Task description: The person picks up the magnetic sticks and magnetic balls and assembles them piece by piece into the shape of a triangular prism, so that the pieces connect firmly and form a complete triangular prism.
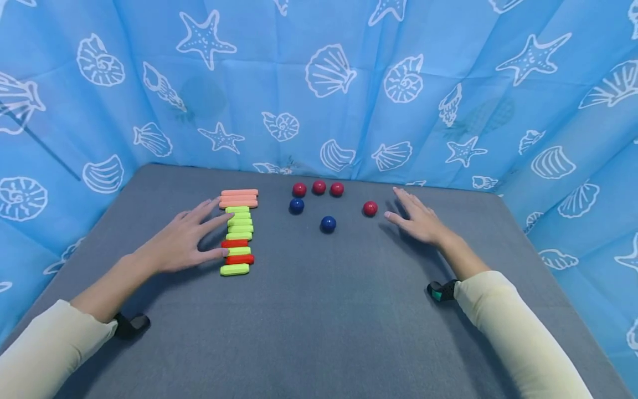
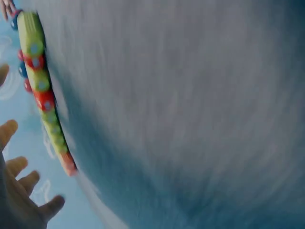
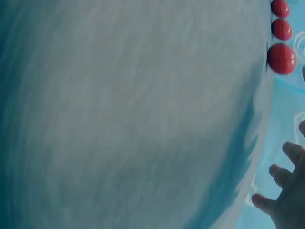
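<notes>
Left hand (image 1: 183, 243) fanned wide here, faceted neon sticks (image 1: 241, 229) rowed at its three o'clock, end markings (image 2: 35, 48) perhaps dots, blurred in the wrist view; right hand (image 1: 417, 220) spread too, glossy red ball (image 1: 370, 208) at its nine o'clock; shell-printed fabric curtain (image 1: 334, 119) at twelve

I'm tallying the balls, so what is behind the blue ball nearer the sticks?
In the head view, a red ball shows behind that blue ball, with the curtain beyond. The bit of table just behind it is covered.
</notes>
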Motion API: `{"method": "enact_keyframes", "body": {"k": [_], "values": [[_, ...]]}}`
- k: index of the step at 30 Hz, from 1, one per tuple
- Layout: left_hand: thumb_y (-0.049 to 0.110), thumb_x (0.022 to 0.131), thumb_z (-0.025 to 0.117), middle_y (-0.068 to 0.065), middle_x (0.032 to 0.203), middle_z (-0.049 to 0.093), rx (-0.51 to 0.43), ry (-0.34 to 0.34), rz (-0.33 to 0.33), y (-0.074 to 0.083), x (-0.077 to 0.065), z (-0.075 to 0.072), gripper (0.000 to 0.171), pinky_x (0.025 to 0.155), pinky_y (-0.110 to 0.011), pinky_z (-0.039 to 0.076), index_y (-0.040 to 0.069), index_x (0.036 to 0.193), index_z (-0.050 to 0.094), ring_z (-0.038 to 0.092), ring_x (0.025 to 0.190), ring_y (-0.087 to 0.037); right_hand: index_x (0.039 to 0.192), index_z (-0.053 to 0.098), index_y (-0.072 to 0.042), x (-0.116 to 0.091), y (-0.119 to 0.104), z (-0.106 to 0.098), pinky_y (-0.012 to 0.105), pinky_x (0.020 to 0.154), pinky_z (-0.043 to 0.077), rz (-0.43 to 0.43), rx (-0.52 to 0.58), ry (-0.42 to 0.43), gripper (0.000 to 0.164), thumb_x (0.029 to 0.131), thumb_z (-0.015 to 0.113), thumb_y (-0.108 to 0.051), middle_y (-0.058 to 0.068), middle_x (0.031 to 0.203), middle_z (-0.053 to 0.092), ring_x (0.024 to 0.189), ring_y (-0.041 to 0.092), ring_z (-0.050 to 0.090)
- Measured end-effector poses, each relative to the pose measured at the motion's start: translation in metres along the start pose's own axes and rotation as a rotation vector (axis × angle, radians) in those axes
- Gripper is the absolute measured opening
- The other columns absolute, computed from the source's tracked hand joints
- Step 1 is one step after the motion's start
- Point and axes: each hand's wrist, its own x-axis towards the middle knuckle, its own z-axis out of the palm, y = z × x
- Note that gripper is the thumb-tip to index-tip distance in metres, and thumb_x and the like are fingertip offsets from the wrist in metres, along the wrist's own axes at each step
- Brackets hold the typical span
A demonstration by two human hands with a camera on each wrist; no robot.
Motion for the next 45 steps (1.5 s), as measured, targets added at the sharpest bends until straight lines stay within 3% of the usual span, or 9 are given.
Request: {"method": "enact_keyframes", "body": {"k": [6, 9, 13, 21, 30, 37, 45], "values": [[0.06, 0.075, 0.079, -0.013, 0.159, 0.029, -0.254, -0.057, 0.0, 0.018, -0.013, 0.006, 0.079, 0.097, -0.072, 0.037, 0.024, 0.141, 0.055, 0.032, 0.14, -0.043, 0.159, 0.014, -0.008, 0.006, -0.009, 0.008, 0.062, 0.116, 0.017, -0.053, 0.214, -0.019, 0.082, 0.099, 0.06, -0.038, 0.021, 0.161, 0.022, 0.148, 0.041, 0.018], [0.048, 0.072, 0.087, -0.01, 0.157, 0.034, -0.367, -0.077, -0.019, 0.022, -0.017, 0.009, 0.062, 0.098, -0.07, 0.038, 0.026, 0.126, 0.064, 0.036, 0.137, -0.04, 0.158, 0.018, -0.005, 0.009, -0.013, 0.012, 0.061, 0.116, 0.018, -0.072, 0.308, -0.015, 0.08, 0.098, 0.065, -0.029, 0.023, 0.157, 0.031, 0.147, 0.04, 0.024], [0.033, 0.073, 0.089, -0.01, 0.15, 0.041, -0.433, -0.083, -0.009, 0.021, -0.019, 0.011, 0.04, 0.097, -0.067, 0.041, 0.03, 0.106, 0.066, 0.041, 0.13, -0.038, 0.157, 0.02, -0.003, 0.013, -0.018, 0.015, 0.06, 0.116, 0.019, -0.072, 0.422, -0.008, 0.078, 0.097, 0.067, -0.022, 0.026, 0.154, 0.035, 0.145, 0.04, 0.029], [0.023, 0.076, 0.088, -0.011, 0.145, 0.046, -0.393, -0.04, 0.029, 0.021, -0.021, 0.013, 0.027, 0.095, -0.065, 0.044, 0.033, 0.094, 0.07, 0.044, 0.127, -0.036, 0.153, 0.028, 0.0, 0.023, -0.027, 0.025, 0.056, 0.115, 0.025, -0.047, 0.512, 0.055, 0.07, 0.096, 0.066, -0.014, 0.025, 0.147, 0.046, 0.141, 0.038, 0.037], [0.019, 0.078, 0.085, -0.011, 0.142, 0.05, -0.289, -0.003, 0.052, 0.031, -0.018, 0.01, 0.02, 0.097, -0.063, 0.044, 0.027, 0.094, 0.076, 0.043, 0.129, -0.035, 0.145, 0.04, 0.006, 0.029, -0.028, 0.03, 0.055, 0.111, 0.031, -0.058, 0.475, 0.125, 0.058, 0.095, 0.066, -0.005, 0.028, 0.133, 0.057, 0.132, 0.04, 0.048], [0.02, 0.079, 0.085, -0.01, 0.14, 0.053, -0.284, 0.057, 0.097, 0.046, -0.005, 0.012, 0.02, 0.101, -0.067, 0.035, 0.021, 0.097, 0.077, 0.043, 0.13, -0.034, 0.141, 0.047, 0.003, 0.01, -0.028, 0.022, 0.055, 0.103, 0.041, -0.101, 0.394, 0.036, 0.054, 0.093, 0.069, -0.007, 0.027, 0.131, 0.06, 0.126, 0.04, 0.055], [0.022, 0.084, 0.082, -0.009, 0.142, 0.052, -0.367, 0.054, 0.079, 0.072, 0.027, 0.017, 0.019, 0.104, -0.065, 0.034, 0.018, 0.102, 0.077, 0.044, 0.132, -0.035, 0.131, 0.057, 0.004, -0.016, -0.035, 0.025, 0.052, 0.095, 0.049, -0.22, 0.347, -0.031, 0.047, 0.089, 0.074, -0.009, 0.02, 0.122, 0.066, 0.115, 0.035, 0.062]]}}
